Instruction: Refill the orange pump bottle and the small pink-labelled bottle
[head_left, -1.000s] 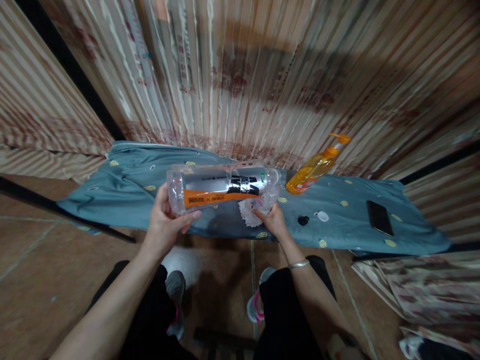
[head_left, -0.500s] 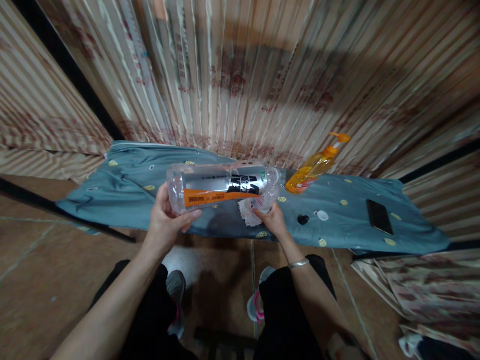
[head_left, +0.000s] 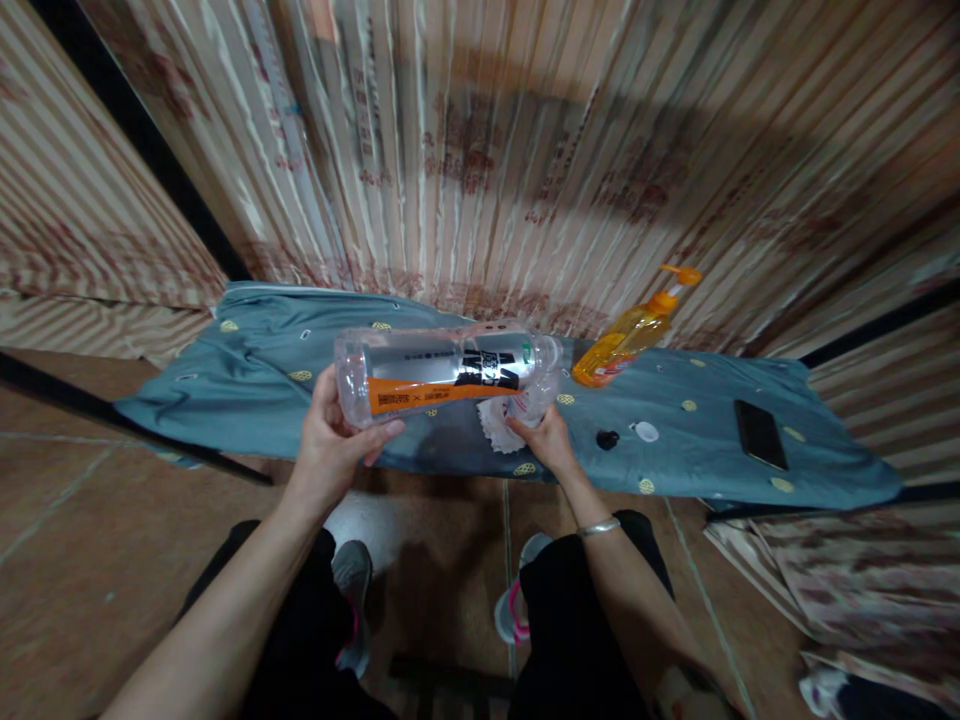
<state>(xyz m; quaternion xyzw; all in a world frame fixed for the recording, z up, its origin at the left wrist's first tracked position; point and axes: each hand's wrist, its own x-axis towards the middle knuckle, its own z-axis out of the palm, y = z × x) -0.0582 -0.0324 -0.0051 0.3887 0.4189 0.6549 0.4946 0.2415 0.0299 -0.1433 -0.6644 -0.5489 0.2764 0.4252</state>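
Observation:
A large clear bottle [head_left: 442, 372] with a silver and orange label lies sideways in the air, its neck toward the right. My left hand [head_left: 337, 430] grips its base end, thumb along the lower side. Below the neck, my right hand [head_left: 546, 436] is closed on a small clear plastic container [head_left: 531, 400], which partly overlaps the big bottle's shoulder. A white scalloped piece [head_left: 498, 424], perhaps paper or cloth, shows just left of my right fingers. Whether the bottle and container touch is hard to tell.
An orange pump bottle [head_left: 621, 345] stands or leans at the back of the cloth-covered surface [head_left: 247, 380]. Right of my right hand are a small black object [head_left: 607, 439] and a white cap-like disc [head_left: 646, 431]. A dark phone [head_left: 760, 434] lies farther right. Patterned curtains hang behind.

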